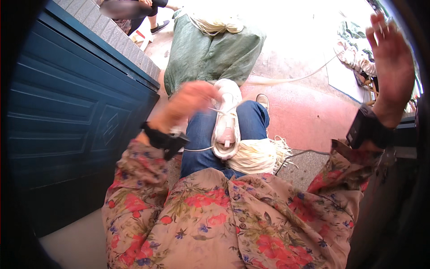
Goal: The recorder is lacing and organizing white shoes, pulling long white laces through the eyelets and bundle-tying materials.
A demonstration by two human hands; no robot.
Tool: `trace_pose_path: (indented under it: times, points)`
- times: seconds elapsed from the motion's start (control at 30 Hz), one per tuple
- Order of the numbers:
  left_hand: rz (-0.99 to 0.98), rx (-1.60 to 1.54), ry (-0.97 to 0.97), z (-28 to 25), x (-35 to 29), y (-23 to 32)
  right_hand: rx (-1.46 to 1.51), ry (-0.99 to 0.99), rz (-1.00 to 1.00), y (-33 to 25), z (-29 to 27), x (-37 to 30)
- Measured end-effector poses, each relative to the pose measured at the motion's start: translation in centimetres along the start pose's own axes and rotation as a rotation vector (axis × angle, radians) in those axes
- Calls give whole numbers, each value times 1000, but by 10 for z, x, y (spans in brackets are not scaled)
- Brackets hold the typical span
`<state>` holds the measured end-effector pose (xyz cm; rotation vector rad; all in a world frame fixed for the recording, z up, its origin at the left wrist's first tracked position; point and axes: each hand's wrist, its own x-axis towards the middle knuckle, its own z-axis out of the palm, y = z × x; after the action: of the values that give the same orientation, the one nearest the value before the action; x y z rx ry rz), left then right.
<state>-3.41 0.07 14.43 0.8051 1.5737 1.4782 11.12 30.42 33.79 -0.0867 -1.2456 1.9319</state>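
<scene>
A white and pale pink sneaker (pixel 226 126) lies lengthwise on my jeans-clad lap, its heel toward me. My left hand (pixel 190 103) is beside the front of the shoe, smeared by motion; I cannot tell whether its fingers grip anything. A white shoelace (pixel 197 149) loops out from the shoe's left side. My right hand (pixel 390 62) is raised far to the right, palm showing and fingers stretched upward. A long pale strand (pixel 295 80), blurred near the shoe, curves off to the right; its far end is unclear. A bundle of cream laces (pixel 255 156) lies over my right thigh.
A large green woven sack (pixel 215 49) stands ahead, with more cream laces (pixel 219 23) on top. A blue panelled door (pixel 76 98) is close on the left. A seated person (pixel 143 13) is partly visible at upper left. A dark cord (pixel 304 153) runs at right.
</scene>
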Motion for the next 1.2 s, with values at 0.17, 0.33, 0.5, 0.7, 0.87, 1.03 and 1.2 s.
trace_pose_path:
  times: [0.17,0.33,0.5,0.7,0.87,1.03,1.2]
  points:
    - [195,-741,678,-166,-89,-5,474,22,351,12,-227,6]
    - [191,-428,1190,-223,-154,7,-461,335,499,118,-179,-69]
    - [-106,-139,984,-154,-85,-24,-826,-478,676,226,-114,-176]
    - [-326,20,244,-16,-22,-99,-1325,-608,315,280,-83,-216]
    - [-308,239,240,29,-15,-114,-1427,-605,284,282,-76,-217]
    - [-270,487,363,28,-26,-130,-1516,-700,218,288,-63,-215]
    - [-241,680,383,34,-21,-143,-1609,-946,-79,288,-56,-206]
